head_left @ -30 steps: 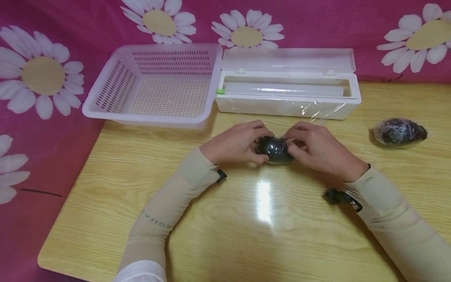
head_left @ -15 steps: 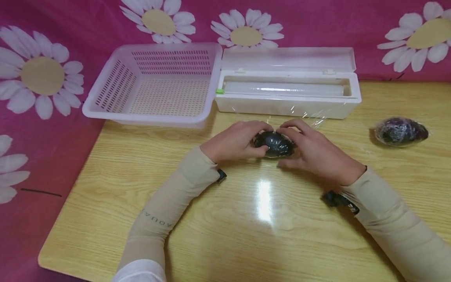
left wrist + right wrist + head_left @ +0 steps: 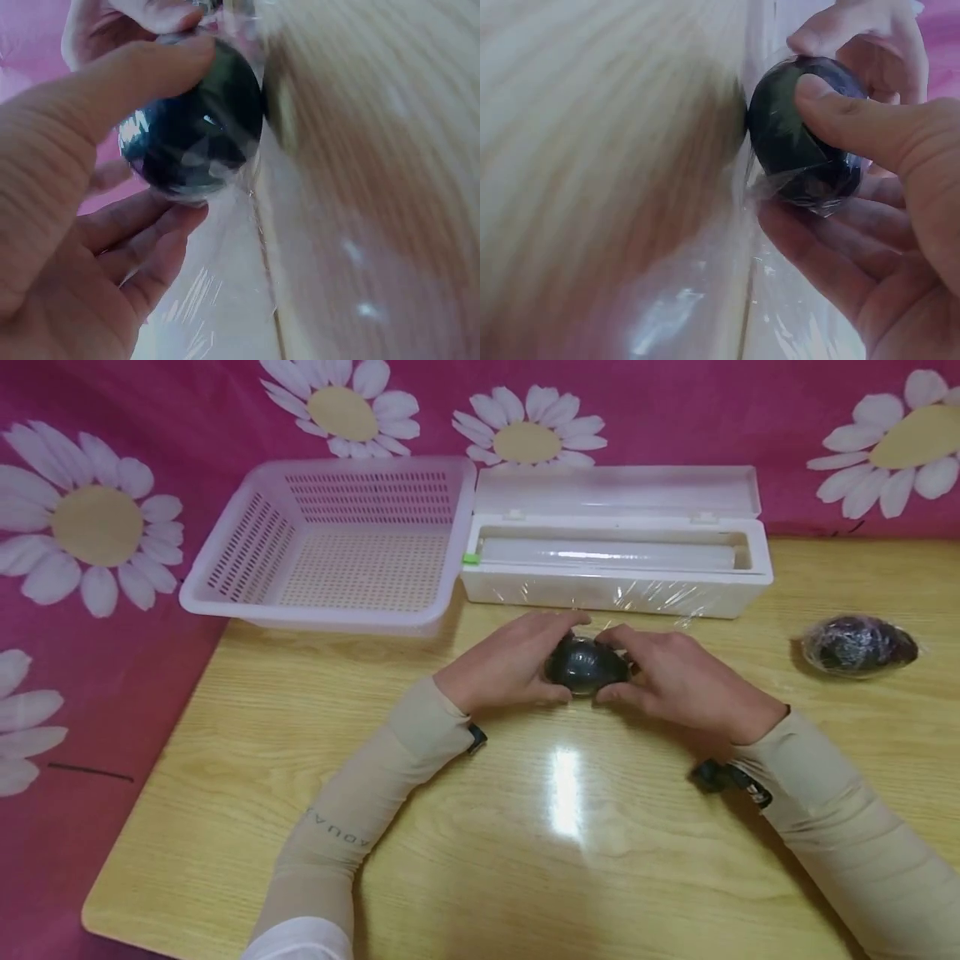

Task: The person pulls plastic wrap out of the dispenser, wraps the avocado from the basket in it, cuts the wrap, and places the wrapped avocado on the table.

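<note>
A dark, glossy, egg-shaped fruit or vegetable (image 3: 583, 667) with clear cling film around it lies on the table, between both hands. My left hand (image 3: 504, 662) grips its left end, thumb on the near side and fingers on the far side. From the right, my right hand (image 3: 678, 681) holds the other end the same way. The right wrist view shows the right thumb pressed on the dark skin (image 3: 780, 124) and loose film (image 3: 806, 187) gathered over the fingertips. In the left wrist view, film (image 3: 199, 300) stretches off beyond the fingers.
Behind the hands stands a white cling film box (image 3: 615, 589), lid raised, with a film roll (image 3: 637, 555) inside. A pale pink slotted basket (image 3: 322, 614) is beside it on the left. Another film-wrapped dark oval item (image 3: 858, 646) lies on the table (image 3: 450, 852) at the right.
The right hand has let go of its pinch at the item's right end, spread its fingers, and taken hold around that end again. The left hand has kept its grip throughout.
</note>
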`<state>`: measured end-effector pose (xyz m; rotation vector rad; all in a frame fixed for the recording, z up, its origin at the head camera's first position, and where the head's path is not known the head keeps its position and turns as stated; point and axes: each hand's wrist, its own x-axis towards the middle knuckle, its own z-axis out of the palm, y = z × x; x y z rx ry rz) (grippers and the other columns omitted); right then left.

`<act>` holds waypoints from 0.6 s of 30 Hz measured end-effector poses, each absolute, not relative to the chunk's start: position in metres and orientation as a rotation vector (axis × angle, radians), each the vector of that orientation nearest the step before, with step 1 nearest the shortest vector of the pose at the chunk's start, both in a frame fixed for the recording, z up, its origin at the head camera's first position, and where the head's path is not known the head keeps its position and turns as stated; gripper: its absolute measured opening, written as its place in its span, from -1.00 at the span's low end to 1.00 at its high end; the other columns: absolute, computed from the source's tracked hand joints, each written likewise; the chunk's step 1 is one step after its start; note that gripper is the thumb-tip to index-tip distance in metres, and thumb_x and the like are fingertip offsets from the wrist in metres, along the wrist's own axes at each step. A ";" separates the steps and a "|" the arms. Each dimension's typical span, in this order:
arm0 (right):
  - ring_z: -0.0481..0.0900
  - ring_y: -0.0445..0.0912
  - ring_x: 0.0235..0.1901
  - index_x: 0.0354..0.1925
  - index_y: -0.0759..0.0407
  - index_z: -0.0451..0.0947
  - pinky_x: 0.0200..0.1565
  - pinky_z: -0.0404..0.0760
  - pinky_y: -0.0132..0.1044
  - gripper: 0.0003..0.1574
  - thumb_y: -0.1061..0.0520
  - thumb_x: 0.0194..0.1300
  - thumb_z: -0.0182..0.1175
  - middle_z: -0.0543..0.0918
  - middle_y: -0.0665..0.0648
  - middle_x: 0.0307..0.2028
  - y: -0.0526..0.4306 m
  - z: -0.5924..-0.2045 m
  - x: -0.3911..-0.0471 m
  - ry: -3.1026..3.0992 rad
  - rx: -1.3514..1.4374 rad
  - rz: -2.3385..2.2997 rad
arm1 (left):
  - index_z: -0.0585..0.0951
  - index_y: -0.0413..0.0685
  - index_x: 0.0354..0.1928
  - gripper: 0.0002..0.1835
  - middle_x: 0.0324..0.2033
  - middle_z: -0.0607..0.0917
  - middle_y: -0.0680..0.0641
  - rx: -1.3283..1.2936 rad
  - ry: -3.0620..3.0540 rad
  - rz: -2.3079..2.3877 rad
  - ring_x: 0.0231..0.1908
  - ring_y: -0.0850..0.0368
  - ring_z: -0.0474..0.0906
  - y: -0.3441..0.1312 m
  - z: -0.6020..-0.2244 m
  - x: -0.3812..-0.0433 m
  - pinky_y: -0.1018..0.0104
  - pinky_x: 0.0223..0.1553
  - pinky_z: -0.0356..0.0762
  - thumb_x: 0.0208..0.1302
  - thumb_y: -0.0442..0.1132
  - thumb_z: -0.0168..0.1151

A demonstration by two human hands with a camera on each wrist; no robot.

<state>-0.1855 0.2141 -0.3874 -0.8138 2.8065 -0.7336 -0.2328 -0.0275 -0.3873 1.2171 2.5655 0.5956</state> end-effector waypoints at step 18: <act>0.63 0.12 0.12 0.30 0.21 0.40 0.20 0.62 0.15 -0.29 0.05 0.31 0.44 0.59 0.24 0.16 0.212 -0.388 -0.194 2.875 -0.853 -0.704 | 0.33 -0.07 0.50 -0.20 0.37 0.50 -0.09 1.158 2.607 0.633 0.23 0.12 0.55 -0.031 -0.390 -0.242 0.22 0.34 0.54 0.31 0.05 0.36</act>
